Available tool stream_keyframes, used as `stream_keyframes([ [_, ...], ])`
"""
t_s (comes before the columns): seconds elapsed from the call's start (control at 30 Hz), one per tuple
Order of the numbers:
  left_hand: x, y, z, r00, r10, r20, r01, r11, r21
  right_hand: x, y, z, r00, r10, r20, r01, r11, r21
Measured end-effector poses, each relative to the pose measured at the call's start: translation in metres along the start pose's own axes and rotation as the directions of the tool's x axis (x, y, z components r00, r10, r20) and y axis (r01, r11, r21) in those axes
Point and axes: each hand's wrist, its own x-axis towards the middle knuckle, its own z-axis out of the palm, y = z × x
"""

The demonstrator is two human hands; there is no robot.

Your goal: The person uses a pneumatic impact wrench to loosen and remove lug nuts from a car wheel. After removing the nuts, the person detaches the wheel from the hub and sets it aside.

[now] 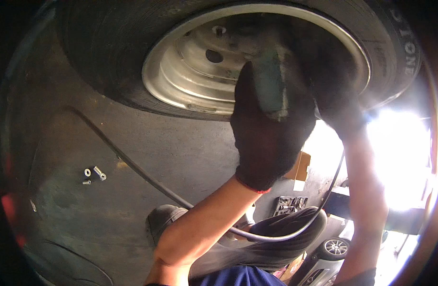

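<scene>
A large wheel with a black tyre and a silver-grey rim fills the upper part of the head view. Inside the rim, my black-gloved left hand is closed around the worn grey-green body of an air impact wrench, thumb on its left side. My right hand, also gloved, is closed at the wrench's right side, deep in shadow. Its fingers and the wrench's handle are mostly hidden. A dark air hose loops over my leg and rises toward my right hand. The wrench's front end is blurred and dark.
Several small metal fasteners and washers lie on the grey floor at left. An open tool case and a cardboard box stand behind my arms. A car wheel shows at lower right, near bright light.
</scene>
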Motion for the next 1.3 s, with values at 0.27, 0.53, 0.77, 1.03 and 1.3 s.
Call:
stream_keyframes([
  [0.27, -0.002, 0.002, -0.003, 1.0, 0.02, 0.014, -0.02, 0.999, 0.032, -0.044, -0.032, -0.033, 0.963, 0.22, 0.157, -0.24, 0.963, 0.125],
  [0.53, -0.002, -0.001, -0.006, 0.995, 0.098, 0.027, -0.1, 0.986, 0.134, -0.041, -0.031, -0.016, 0.989, 0.149, -0.018, -0.15, 0.983, -0.109],
  [0.77, -0.003, 0.003, -0.003, 0.998, -0.001, 0.055, -0.001, 1.0, 0.024, -0.042, -0.023, -0.025, 0.992, 0.126, 0.01, -0.125, 0.991, -0.037],
  [1.03, 0.0, -0.004, -0.004, 0.993, 0.114, 0.034, -0.114, 0.993, 0.028, -0.046, -0.023, -0.022, 0.995, 0.099, -0.013, -0.1, 0.992, -0.077],
  [1.3, 0.0, -0.005, -0.001, 0.998, 0.06, 0.02, -0.061, 0.997, 0.055, -0.046, -0.022, -0.022, 0.995, 0.1, 0.001, -0.098, 0.982, -0.163],
])
